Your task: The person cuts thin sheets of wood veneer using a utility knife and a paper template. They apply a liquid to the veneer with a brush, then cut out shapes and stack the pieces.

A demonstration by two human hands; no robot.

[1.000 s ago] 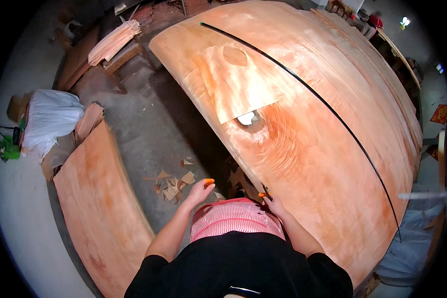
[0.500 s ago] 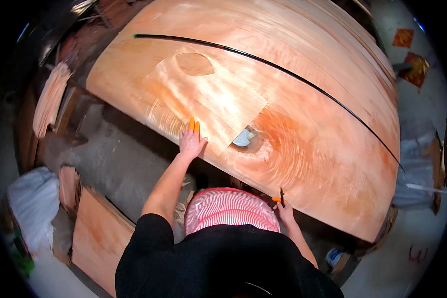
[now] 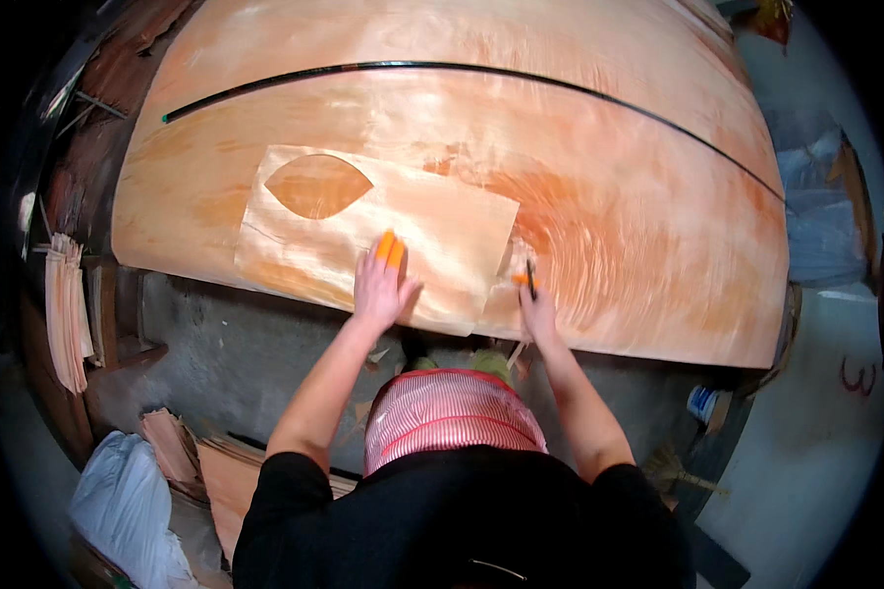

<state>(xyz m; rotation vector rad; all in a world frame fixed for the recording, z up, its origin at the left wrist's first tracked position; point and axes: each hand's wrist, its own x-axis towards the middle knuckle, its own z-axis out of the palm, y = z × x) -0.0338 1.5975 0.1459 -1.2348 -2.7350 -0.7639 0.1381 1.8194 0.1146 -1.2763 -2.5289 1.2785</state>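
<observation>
My left hand (image 3: 379, 285) lies with fingers outstretched on a smaller rectangular veneer piece (image 3: 442, 226), orange covers on two of its fingers. This piece has a lens-shaped cutout (image 3: 319, 187) near its upper left corner and lies on a large wood veneer sheet (image 3: 648, 265). Just beyond its right edge, my right hand (image 3: 537, 309) grips a slim dark tool (image 3: 531, 278), held upright and knife-like, though its tip is too small to make out. Orange also shows on the right fingers. Wavy, rough grain surrounds that spot on the large sheet.
A long thin black strip (image 3: 403, 66) lies bowed across the sheet. Bundled veneer strips (image 3: 67, 314) stand at the left. White plastic wrapping (image 3: 123, 510) and more veneer (image 3: 231, 491) are at lower left. Clear plastic wrapping (image 3: 820, 231) sits beyond the right edge.
The right hand has come up from the sheet's near edge to beside the veneer piece. The hole seen beside that piece no longer shows. The view has turned.
</observation>
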